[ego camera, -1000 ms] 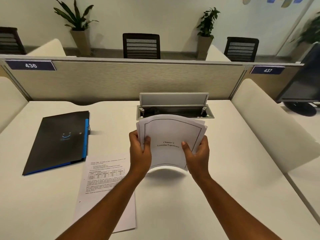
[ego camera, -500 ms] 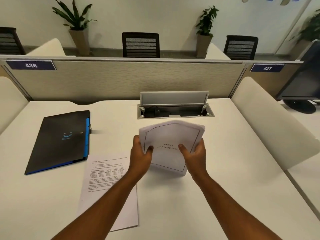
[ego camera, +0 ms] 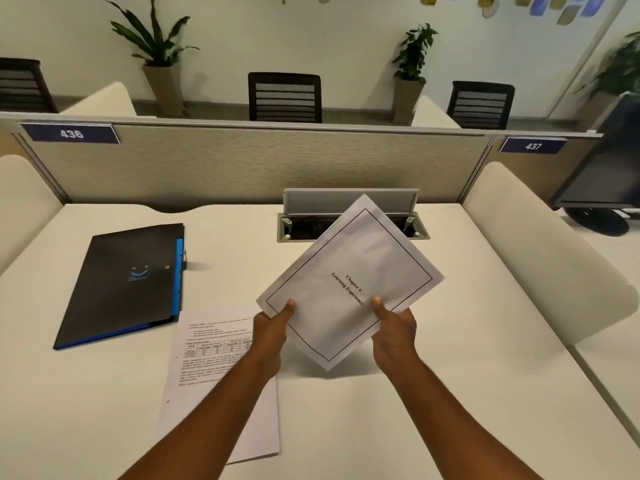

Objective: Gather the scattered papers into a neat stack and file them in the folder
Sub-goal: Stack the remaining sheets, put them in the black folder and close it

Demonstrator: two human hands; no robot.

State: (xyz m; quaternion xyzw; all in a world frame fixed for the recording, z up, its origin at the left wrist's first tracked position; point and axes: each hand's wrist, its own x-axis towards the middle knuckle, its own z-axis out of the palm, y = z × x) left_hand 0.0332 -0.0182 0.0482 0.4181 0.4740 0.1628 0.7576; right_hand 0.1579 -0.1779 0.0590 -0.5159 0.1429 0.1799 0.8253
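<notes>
Left hand and right hand pinched the paper stack — thumbs on top, corner hanging between them. Best to square edges on the desk (loose sheet lay under the left fingers) — then add it.

One folder, one held paper stack (sheet count unclear), one loose sheet, two hands.

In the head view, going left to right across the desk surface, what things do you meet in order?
Black folder → loose printed sheet, flat on the desk → left hand → stack of papers, held up tilted → right hand. The cable box behind the stack overlaps it, so it is left out.
</notes>
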